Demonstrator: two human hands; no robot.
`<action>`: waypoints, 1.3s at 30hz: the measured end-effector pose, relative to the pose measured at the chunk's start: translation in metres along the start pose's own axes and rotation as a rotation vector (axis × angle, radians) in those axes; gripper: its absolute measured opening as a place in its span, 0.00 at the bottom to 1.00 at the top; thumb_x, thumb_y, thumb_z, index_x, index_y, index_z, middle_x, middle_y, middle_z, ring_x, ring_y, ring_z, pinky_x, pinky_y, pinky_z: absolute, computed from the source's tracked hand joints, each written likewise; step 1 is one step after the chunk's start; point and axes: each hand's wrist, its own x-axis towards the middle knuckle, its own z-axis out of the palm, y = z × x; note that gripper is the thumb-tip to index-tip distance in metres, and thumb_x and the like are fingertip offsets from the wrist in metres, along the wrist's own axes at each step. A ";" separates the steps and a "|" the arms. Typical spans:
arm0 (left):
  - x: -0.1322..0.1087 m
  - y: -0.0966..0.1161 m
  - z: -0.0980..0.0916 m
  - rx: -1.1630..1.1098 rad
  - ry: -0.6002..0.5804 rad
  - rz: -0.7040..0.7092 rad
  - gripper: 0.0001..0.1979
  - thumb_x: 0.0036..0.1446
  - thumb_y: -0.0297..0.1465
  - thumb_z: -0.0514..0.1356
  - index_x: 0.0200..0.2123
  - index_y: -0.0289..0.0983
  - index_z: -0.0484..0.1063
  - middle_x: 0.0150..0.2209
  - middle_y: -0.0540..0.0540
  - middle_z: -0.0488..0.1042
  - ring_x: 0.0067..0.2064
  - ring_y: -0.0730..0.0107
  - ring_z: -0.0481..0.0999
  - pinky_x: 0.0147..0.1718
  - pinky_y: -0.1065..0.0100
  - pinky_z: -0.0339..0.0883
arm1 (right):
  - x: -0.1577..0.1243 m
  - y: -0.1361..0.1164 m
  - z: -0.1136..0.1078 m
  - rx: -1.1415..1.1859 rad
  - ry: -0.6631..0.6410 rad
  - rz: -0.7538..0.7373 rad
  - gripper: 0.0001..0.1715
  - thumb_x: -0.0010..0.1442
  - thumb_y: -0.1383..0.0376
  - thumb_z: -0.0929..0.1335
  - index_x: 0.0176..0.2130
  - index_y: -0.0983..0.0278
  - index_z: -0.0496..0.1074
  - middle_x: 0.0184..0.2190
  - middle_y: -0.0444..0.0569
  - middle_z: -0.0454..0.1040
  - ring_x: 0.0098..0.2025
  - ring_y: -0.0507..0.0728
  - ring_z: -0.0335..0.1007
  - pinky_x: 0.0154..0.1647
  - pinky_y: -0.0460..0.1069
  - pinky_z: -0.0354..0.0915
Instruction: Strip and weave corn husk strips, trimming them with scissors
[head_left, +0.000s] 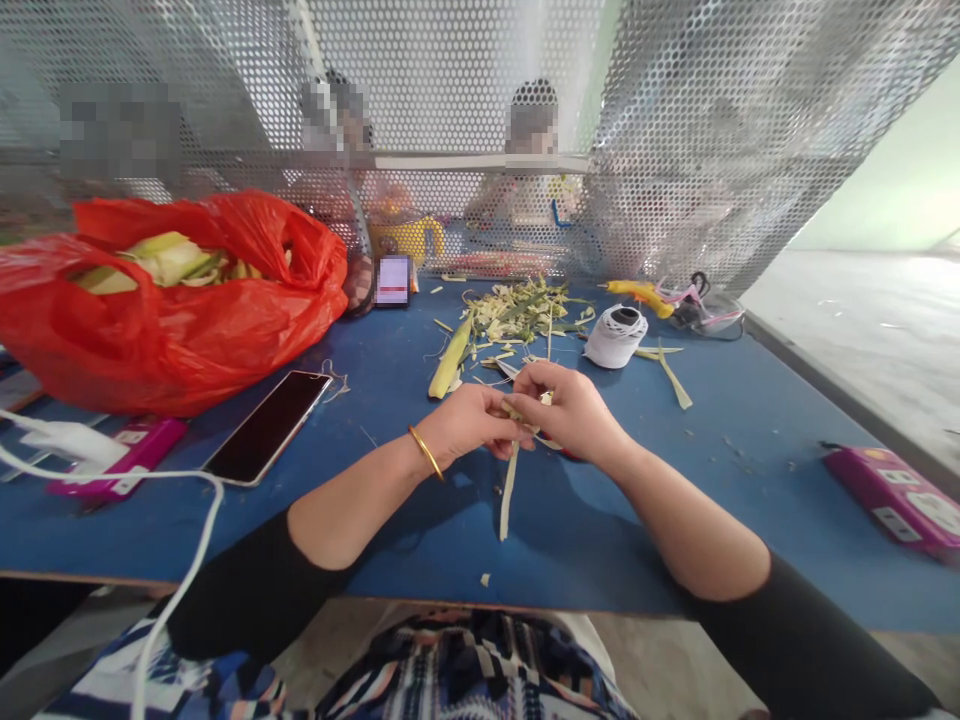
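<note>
Both hands meet above the blue table (420, 540). My left hand (480, 418), with a gold bangle at its wrist, pinches a pale husk strip (508, 495) that hangs down between the hands. My right hand (559, 402) is closed on the upper end of the same husk piece, its fingertips touching the left ones. Part of the piece is hidden by the fingers. Just beyond the hands lie a green-yellow husk (453, 358), a heap of husk scraps (517, 310) and scissors (507, 369), partly covered by my right hand. A white thread spool (616, 336) stands behind my right hand.
A red plastic bag (255, 330) of husks fills the left, near a dark phone (270, 428), a white cable (214, 520) and a purple power strip (135, 460). Another purple strip (896, 495) lies right. A perforated metal screen (450, 80) stands behind, with people beyond it.
</note>
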 end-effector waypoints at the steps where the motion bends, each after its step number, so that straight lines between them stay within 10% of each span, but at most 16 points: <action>1: 0.000 0.000 0.000 -0.004 -0.010 -0.011 0.10 0.37 0.28 0.75 0.25 0.33 0.79 0.23 0.46 0.80 0.21 0.77 0.72 0.25 0.72 0.69 | 0.001 0.001 0.000 0.057 -0.025 0.029 0.07 0.53 0.64 0.68 0.24 0.61 0.67 0.21 0.40 0.68 0.26 0.51 0.62 0.29 0.47 0.56; 13: -0.002 -0.001 0.002 -0.005 -0.012 0.024 0.06 0.53 0.30 0.67 0.27 0.32 0.79 0.24 0.45 0.79 0.24 0.75 0.73 0.30 0.70 0.72 | -0.001 0.000 0.000 0.630 -0.102 0.335 0.18 0.49 0.53 0.74 0.26 0.62 0.67 0.18 0.41 0.70 0.18 0.51 0.64 0.18 0.46 0.57; 39: -0.003 0.003 0.002 0.092 -0.058 -0.006 0.11 0.56 0.27 0.66 0.22 0.33 0.77 0.20 0.49 0.76 0.19 0.80 0.69 0.23 0.76 0.65 | 0.006 0.005 -0.011 0.682 -0.269 0.201 0.09 0.43 0.64 0.73 0.25 0.64 0.70 0.20 0.39 0.67 0.24 0.48 0.61 0.26 0.46 0.56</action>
